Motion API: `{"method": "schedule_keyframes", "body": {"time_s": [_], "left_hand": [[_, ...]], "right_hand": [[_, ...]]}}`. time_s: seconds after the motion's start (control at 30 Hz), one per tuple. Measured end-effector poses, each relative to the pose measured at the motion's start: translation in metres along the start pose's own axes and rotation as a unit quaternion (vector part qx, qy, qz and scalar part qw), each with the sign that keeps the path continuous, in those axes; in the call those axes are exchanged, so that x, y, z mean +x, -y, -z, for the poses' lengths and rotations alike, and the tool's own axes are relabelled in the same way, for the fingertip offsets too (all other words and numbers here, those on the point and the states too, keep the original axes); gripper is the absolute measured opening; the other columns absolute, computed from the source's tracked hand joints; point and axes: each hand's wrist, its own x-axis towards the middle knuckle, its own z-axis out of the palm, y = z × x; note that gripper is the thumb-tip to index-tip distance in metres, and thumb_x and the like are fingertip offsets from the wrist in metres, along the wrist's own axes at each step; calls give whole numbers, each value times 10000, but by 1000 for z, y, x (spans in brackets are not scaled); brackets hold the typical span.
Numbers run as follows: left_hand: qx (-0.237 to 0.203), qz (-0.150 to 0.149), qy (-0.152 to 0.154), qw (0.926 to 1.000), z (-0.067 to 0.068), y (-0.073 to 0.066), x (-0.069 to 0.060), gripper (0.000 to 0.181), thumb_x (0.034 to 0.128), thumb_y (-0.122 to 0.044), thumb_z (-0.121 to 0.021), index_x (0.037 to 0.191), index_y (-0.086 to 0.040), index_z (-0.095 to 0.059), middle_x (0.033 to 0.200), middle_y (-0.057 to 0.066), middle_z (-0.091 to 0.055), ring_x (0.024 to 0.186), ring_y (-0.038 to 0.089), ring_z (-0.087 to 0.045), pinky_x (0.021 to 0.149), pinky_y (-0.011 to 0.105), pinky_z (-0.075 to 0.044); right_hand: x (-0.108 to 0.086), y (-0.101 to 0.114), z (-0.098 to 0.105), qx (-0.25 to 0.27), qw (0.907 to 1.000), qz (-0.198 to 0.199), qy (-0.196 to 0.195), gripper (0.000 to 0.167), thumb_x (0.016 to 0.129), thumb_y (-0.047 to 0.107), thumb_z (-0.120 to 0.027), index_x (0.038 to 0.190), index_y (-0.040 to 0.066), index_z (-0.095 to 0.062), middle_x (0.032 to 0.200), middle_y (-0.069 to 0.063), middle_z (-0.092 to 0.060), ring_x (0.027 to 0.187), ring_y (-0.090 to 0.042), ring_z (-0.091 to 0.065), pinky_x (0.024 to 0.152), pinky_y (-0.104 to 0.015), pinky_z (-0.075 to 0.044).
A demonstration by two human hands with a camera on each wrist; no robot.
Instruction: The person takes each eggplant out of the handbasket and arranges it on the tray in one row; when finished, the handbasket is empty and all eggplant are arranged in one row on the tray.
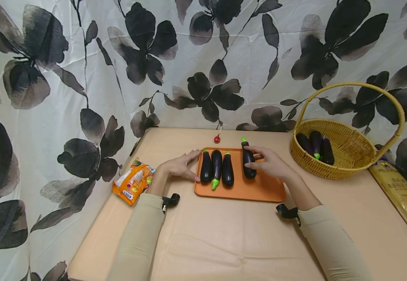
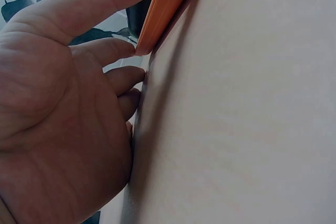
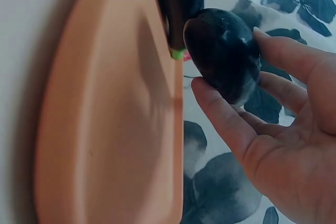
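Note:
My right hand (image 1: pixel 267 160) pinches a dark purple eggplant (image 1: pixel 247 158) between thumb and fingers, its green stem end pointing away. In the right wrist view that eggplant (image 3: pixel 226 56) is held apart from the orange tray (image 3: pixel 110 129). Three more eggplants (image 1: pixel 227 171) lie side by side on the left half of the tray (image 1: pixel 265 191); the middle one has its green end toward me. At the tray's left edge, my left hand (image 1: pixel 179 167) rests with fingers extended. Up close, the left hand (image 2: pixel 63 103) has its thumb and fingertips by the tray's rim (image 2: pixel 163 14).
A yellow wicker basket (image 1: pixel 344 171) with three eggplants (image 1: pixel 316 144) stands at the right. Beside it lies a long yellow packet (image 1: pixel 397 191). An orange snack bag (image 1: pixel 133 181) sits left of my left hand. A small red object (image 1: pixel 217 138) lies behind the tray.

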Motion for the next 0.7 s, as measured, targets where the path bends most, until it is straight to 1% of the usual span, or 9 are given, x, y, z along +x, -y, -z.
{"method": "schedule_keyframes", "body": {"time_s": [0.1, 0.2, 0.33, 0.43, 0.57, 0.7], "left_hand": [[22, -7, -16, 10000, 0, 1, 0, 1279, 700, -446, -959, 1683, -343, -146, 1773, -10, 5, 1621, 349, 109, 1299, 593, 33], [23, 3, -14, 10000, 0, 0, -1, 1282, 700, -455, -958, 1683, -342, -143, 1773, -1, 11, 1620, 356, 112, 1297, 600, 38], [36, 9, 12, 10000, 0, -1, -1, 1281, 702, -459, -956, 1683, -344, -141, 1772, -11, 12, 1620, 356, 113, 1296, 600, 41], [54, 12, 26, 10000, 0, -1, -1, 1282, 702, -461, -955, 1684, -344, -138, 1772, -18, 9, 1621, 353, 110, 1297, 599, 39], [66, 15, 30, 10000, 1, -1, -1, 1287, 698, -468, -955, 1684, -343, -136, 1771, -24, 8, 1622, 350, 107, 1298, 597, 36], [66, 23, 34, 10000, 1, -1, -1, 1289, 696, -473, -956, 1684, -343, -137, 1771, -30, 8, 1622, 346, 107, 1300, 590, 34]], "right_hand": [[3, -1, -6, -173, 9998, -15, 104, 669, 960, 269, -766, 1558, 147, -492, 1503, -212, -527, 1317, -441, -563, 1076, -575, -502], [5, -1, -11, -322, 9992, -21, 226, 669, 958, 280, -768, 1553, 132, -501, 1504, -222, -532, 1304, -434, -588, 1073, -564, -514], [7, -1, -15, -486, 9981, 33, 390, 667, 957, 261, -770, 1548, 103, -505, 1527, -225, -528, 1275, -403, -622, 1039, -529, -546], [9, 0, -18, -634, 9971, 23, 416, 666, 944, 257, -784, 1533, 87, -523, 1493, -218, -563, 1200, -356, -653, 987, -477, -569], [11, 3, -21, -855, 9955, -161, 380, 659, 928, 293, -798, 1508, 91, -557, 1400, -203, -621, 1111, -314, -644, 924, -422, -566], [14, 4, -21, -1023, 9934, -277, 440, 654, 923, 319, -799, 1495, 98, -573, 1346, -187, -641, 1094, -301, -634, 895, -387, -554]]}}
